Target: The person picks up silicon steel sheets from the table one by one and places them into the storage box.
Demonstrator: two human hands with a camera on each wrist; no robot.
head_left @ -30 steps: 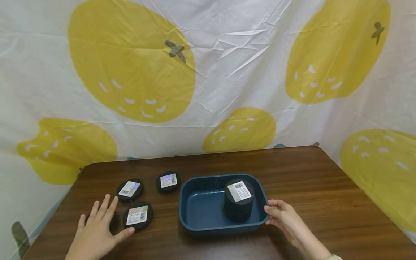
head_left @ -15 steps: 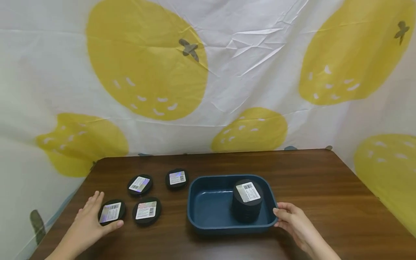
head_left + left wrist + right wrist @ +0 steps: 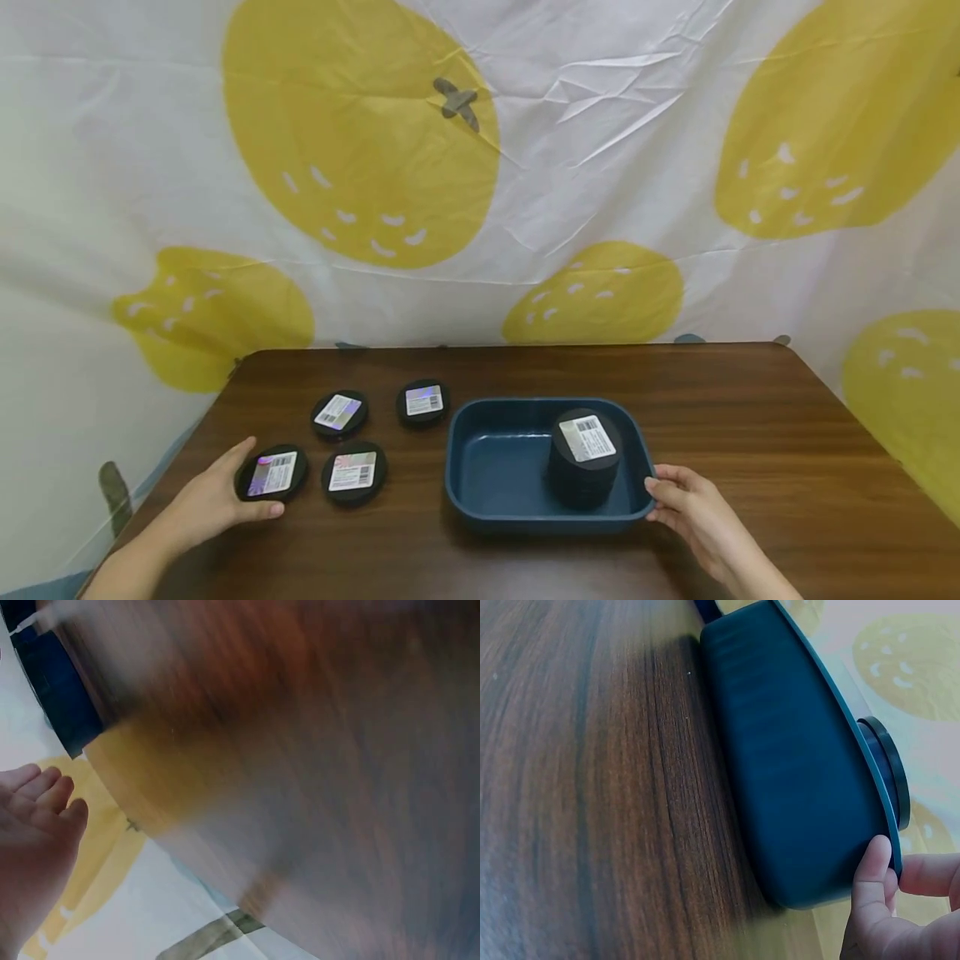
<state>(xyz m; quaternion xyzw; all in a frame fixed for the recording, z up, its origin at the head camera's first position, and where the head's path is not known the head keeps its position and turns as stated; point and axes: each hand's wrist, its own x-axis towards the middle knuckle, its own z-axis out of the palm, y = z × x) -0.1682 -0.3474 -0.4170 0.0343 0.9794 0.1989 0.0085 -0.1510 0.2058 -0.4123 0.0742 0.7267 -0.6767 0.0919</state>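
Observation:
My left hand (image 3: 202, 502) is around the left side of a black round disc (image 3: 292, 483) with a white label, thumb extended along its near edge; its grip looks loose. In the left wrist view, the fingers (image 3: 49, 791) are beside a dark blue object cut off by the frame. The right hand (image 3: 697, 508) pinches the right rim of a blue tray (image 3: 517, 524), thumb on the rim and fingers below. The right wrist view shows that pinch on the tray (image 3: 787, 772). A stack of black discs (image 3: 585, 471) stands upright in the tray's right part.
Three more labelled discs lie flat on the brown table (image 3: 720, 400): one (image 3: 355, 493) beside the left hand's disc, one (image 3: 339, 427) behind it, and one (image 3: 423, 416) nearer the tray. A white cloth with yellow fruit shapes (image 3: 360, 133) hangs behind the table.
The left hand has moved away from the nearby disc and closer around the leftmost one, which is now more visible. The right hand still pinches the rim. The head view has shifted slightly.

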